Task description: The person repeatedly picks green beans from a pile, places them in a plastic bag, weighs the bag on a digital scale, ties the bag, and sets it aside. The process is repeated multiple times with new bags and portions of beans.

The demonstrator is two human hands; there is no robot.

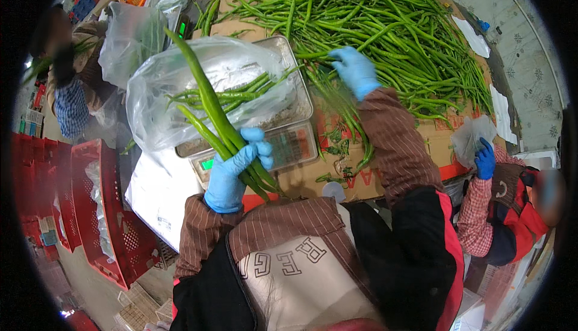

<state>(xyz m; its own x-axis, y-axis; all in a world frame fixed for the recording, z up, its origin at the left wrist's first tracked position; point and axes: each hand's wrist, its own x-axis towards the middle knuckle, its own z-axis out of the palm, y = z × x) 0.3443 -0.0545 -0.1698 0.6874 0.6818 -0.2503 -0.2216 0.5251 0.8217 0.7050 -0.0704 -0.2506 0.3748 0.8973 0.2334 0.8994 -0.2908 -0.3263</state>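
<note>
My left hand (232,173), in a light blue glove, is closed around a few long green chili peppers (208,96) that point up and away from me. Beyond it, a clear plastic bag (151,92) with green chilies (239,92) in it lies on the metal tray (300,101) of a weighing scale (289,143). My right hand (354,71), gloved the same way and slightly blurred, is at the near edge of a large chili heap (384,28). Its fingertips meet a chili beside the tray; whether they grip it is unclear.
Flattened cardboard (289,177) lies under the heap and scale. Red perforated crates (101,222) stand at left, near a white sheet (158,195). A filled plastic bag (131,37) is at upper left by one person (72,78). Another person's blue-gloved hand (485,159) holds plastic at right.
</note>
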